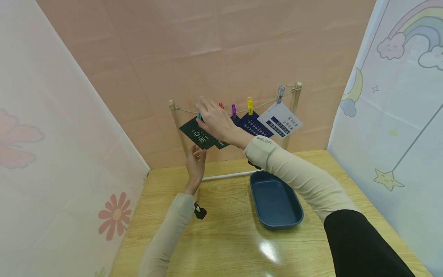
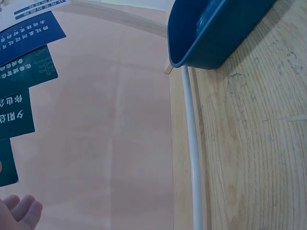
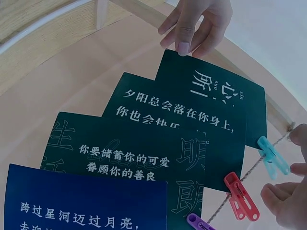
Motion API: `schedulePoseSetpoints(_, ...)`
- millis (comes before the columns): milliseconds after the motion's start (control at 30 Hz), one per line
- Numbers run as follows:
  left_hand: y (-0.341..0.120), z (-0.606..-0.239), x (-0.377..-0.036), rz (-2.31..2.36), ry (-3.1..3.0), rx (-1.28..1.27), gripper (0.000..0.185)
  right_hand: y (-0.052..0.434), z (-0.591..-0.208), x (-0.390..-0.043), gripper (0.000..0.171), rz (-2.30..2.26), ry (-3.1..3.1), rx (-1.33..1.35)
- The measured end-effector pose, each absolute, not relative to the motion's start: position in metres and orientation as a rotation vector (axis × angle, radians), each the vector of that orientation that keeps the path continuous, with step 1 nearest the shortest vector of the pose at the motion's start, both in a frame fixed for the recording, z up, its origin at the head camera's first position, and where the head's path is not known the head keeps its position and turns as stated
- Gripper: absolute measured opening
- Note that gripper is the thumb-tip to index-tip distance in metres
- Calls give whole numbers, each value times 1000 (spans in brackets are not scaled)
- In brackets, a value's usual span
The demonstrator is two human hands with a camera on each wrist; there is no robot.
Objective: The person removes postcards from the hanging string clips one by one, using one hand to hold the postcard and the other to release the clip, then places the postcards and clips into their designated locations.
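On the string (image 1: 266,103) stretched between two wooden posts above the tabletop (image 1: 228,231), five cards hang overlapping from coloured pegs; the right hand (image 1: 216,121) reaches to the far-left end, its fingers (image 3: 280,199) loosely curled right beside the light blue peg (image 3: 273,155), touching or about to touch it, though I cannot tell that they pinch it yet; that peg clips the top corner of the leftmost dark green card (image 3: 216,103); the left hand (image 1: 195,165) is raised below, its fingers (image 3: 184,36) pinching the card's lower corner and steadying it; a red peg (image 3: 241,195) and a purple peg (image 3: 199,222) follow along the string; a blue tray (image 1: 275,200) lies on the tabletop below the right forearm. The step in hand looks to be freeing this first card; the next move probably calls for the right fingers to squeeze the blue peg's tail open while the left hand keeps the card from dropping.
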State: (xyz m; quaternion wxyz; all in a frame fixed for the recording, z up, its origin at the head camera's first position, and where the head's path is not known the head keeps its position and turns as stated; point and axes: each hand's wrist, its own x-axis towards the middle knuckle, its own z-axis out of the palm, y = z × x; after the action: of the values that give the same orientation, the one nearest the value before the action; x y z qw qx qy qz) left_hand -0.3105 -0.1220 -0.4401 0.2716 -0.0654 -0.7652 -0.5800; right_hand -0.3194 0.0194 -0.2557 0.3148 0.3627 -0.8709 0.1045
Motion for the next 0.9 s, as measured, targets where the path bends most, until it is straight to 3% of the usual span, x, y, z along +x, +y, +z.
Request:
schedulePoseSetpoints(633,-119,-434,-313,-1544,-1948,-228,38,12,-255,-324,51,268,-2352,931)
schedulePoseSetpoints(900,-121,-432,-315,-1512,-1906,-245,30,9,-251,-324,42,289,-2334,906)
